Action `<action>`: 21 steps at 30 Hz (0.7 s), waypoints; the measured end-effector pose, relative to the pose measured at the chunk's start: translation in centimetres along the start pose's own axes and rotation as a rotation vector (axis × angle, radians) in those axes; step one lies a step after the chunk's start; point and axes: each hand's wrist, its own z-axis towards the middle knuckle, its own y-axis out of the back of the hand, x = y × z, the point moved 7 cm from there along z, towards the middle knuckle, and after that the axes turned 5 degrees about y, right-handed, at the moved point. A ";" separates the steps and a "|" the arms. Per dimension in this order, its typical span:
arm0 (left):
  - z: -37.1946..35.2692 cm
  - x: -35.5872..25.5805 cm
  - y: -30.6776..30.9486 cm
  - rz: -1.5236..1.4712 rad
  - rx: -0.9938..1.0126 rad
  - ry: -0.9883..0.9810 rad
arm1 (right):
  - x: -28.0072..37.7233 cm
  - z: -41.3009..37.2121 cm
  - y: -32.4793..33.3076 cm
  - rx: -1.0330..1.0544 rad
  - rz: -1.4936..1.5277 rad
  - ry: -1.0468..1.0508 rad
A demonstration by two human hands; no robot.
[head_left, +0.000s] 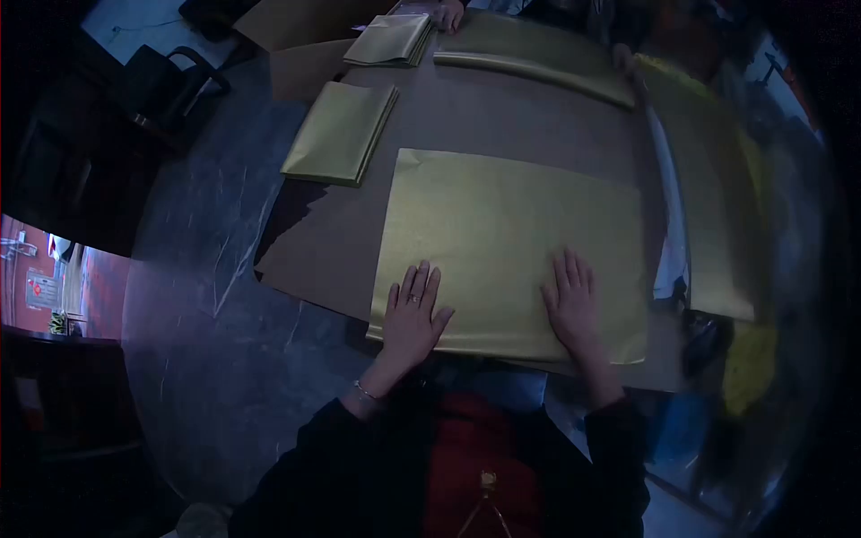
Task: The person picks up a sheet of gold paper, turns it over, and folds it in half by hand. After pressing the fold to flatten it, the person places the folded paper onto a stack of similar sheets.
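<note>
A large gold sheet (511, 233) lies flat on the brown table (502, 117) in front of me. My left hand (414, 316) rests palm down on the sheet's near left corner, fingers spread, with a ring and a bracelet on it. My right hand (570, 303) presses flat on the sheet's near right part. Neither hand grips anything.
A stack of folded gold sheets (341, 133) sits at the table's left edge, another stack (389, 39) farther back. Long gold sheets (536, 56) lie at the far side, where another person's hand (446, 13) rests. More gold sheets (713, 215) hang at the right. A dark chair (166, 85) stands at the left.
</note>
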 end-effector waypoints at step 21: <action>-0.1 -0.6 0.4 0.024 0.007 0.002 | 0.2 -0.1 0.2 -0.085 0.033 0.025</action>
